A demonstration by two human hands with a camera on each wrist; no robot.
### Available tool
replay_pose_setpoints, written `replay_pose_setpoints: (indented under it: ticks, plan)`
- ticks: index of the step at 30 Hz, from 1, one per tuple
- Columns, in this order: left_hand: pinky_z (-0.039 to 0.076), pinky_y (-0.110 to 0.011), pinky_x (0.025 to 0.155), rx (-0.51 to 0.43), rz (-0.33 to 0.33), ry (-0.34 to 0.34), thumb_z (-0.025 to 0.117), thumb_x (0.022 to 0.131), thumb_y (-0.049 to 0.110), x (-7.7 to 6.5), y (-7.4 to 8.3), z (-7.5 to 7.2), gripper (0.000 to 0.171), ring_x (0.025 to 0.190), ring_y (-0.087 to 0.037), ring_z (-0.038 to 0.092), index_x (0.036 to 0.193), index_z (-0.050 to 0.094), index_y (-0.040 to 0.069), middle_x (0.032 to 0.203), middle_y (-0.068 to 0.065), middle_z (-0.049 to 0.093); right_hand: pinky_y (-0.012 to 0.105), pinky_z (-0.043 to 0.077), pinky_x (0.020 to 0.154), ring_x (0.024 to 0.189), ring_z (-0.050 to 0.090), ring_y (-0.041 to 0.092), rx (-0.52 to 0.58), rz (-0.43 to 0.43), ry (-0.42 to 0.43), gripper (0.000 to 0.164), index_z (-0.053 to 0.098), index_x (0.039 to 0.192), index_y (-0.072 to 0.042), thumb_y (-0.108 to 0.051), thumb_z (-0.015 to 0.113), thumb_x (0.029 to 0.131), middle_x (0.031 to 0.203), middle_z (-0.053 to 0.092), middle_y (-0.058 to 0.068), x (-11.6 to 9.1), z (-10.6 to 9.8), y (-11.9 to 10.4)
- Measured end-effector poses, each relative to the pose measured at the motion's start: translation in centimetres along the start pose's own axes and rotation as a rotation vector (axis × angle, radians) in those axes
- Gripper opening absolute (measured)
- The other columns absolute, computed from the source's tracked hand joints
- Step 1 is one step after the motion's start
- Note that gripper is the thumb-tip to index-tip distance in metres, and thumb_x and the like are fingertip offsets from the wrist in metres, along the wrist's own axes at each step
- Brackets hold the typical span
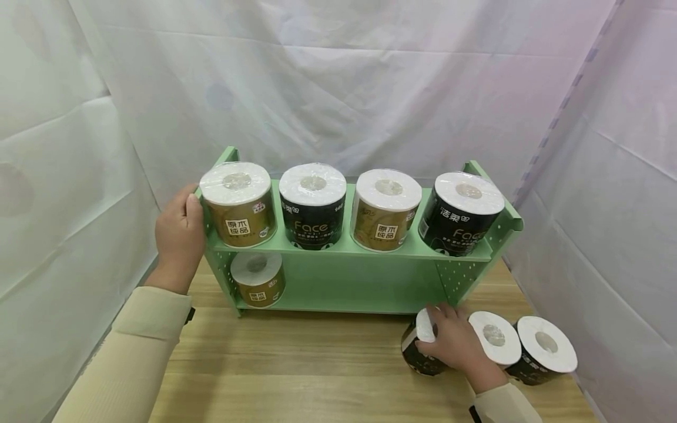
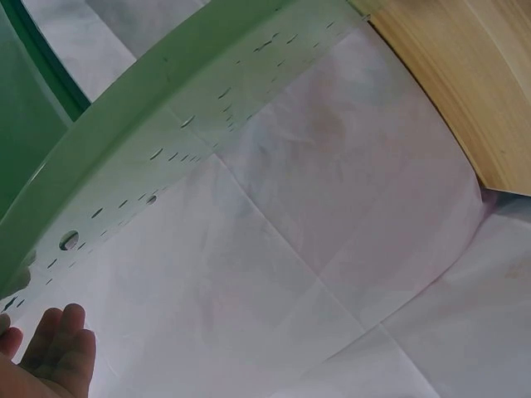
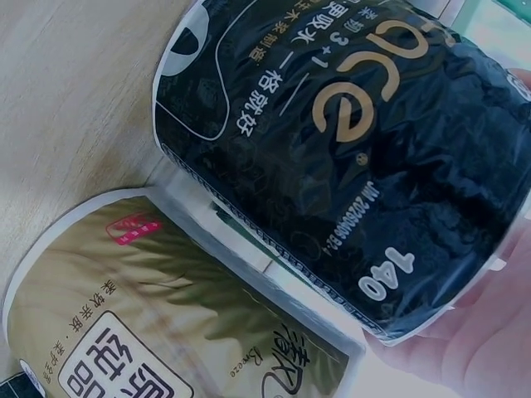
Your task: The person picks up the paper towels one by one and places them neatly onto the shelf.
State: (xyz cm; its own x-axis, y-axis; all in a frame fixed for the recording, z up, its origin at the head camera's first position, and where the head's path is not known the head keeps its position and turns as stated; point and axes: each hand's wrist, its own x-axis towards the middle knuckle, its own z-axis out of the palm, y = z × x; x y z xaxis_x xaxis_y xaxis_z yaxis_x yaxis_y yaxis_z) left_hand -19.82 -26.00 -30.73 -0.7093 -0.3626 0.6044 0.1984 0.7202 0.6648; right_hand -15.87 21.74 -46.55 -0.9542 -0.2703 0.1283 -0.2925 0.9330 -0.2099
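Observation:
My right hand point(image 1: 455, 341) grips a black-wrapped toilet roll point(image 1: 416, 359) from above, at the foot of the green two-tier shelf point(image 1: 365, 285). In the right wrist view this black toilet roll point(image 3: 274, 157) looks tilted beside a gold-wrapped roll point(image 3: 191, 323). My left hand point(image 1: 180, 238) rests against the shelf's left side panel, near its upper tier. Its fingers point(image 2: 62, 344) look fairly straight beside the perforated panel point(image 2: 174, 124) in the left wrist view. Part of the right hand's grip is hidden behind the roll.
On the upper tier gold rolls point(image 1: 238, 205) and black rolls point(image 1: 313, 205) alternate. One gold roll point(image 1: 258, 281) stands on the lower tier at the left. Right of my right hand stand a white-topped roll point(image 1: 499, 352) and another black roll point(image 1: 547, 352). Pale curtains point(image 1: 338, 88) surround the wooden table point(image 1: 296, 364).

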Motion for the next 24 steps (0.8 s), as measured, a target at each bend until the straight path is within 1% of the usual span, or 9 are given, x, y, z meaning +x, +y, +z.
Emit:
replay_pose_setpoints:
  ticks: [9, 15, 20, 24]
  plan:
    - [0.042, -0.053, 0.083, 0.002, -0.006, -0.004, 0.029, 0.1, 0.028, 0.0, 0.0, 0.0, 0.045, 0.093, -0.033, 0.053, 0.121, 0.062, 0.005, 0.114, -0.018, 0.064, 0.059, 0.045, 0.087, 0.114, 0.05, 0.048, 0.013, -0.031, 0.021, 0.077, 0.057, 0.129, 0.004, -0.04, 0.077, 0.068, 0.124, 0.054, 0.027, -0.1, -0.2, -0.1]
    - [0.041, -0.051, 0.079, 0.002, -0.005, -0.001, 0.029, 0.1, 0.027, 0.0, 0.0, 0.0, 0.044, 0.09, -0.032, 0.052, 0.119, 0.063, 0.005, 0.111, -0.018, 0.064, 0.058, 0.045, 0.088, 0.113, 0.051, 0.045, 0.02, -0.054, 0.034, 0.076, 0.059, 0.126, 0.003, -0.039, 0.078, 0.066, 0.123, 0.056, 0.026, 0.1, -0.6, -0.4]
    - [0.041, -0.052, 0.081, -0.005, -0.013, -0.006, 0.029, 0.1, 0.025, 0.0, 0.0, 0.0, 0.044, 0.091, -0.032, 0.052, 0.119, 0.063, 0.006, 0.112, -0.017, 0.064, 0.058, 0.044, 0.09, 0.114, 0.051, 0.046, 0.023, -0.061, 0.035, 0.076, 0.059, 0.126, 0.002, -0.04, 0.078, 0.066, 0.123, 0.056, 0.024, 0.1, -0.7, -0.9]
    - [0.041, -0.053, 0.083, -0.006, -0.016, -0.006, 0.029, 0.1, 0.025, 0.0, 0.0, 0.0, 0.044, 0.092, -0.032, 0.053, 0.12, 0.063, 0.006, 0.113, -0.017, 0.064, 0.058, 0.043, 0.091, 0.112, 0.052, 0.046, 0.018, -0.079, 0.053, 0.076, 0.06, 0.126, 0.002, -0.039, 0.078, 0.065, 0.122, 0.057, 0.023, 0.0, -1.0, -1.3]
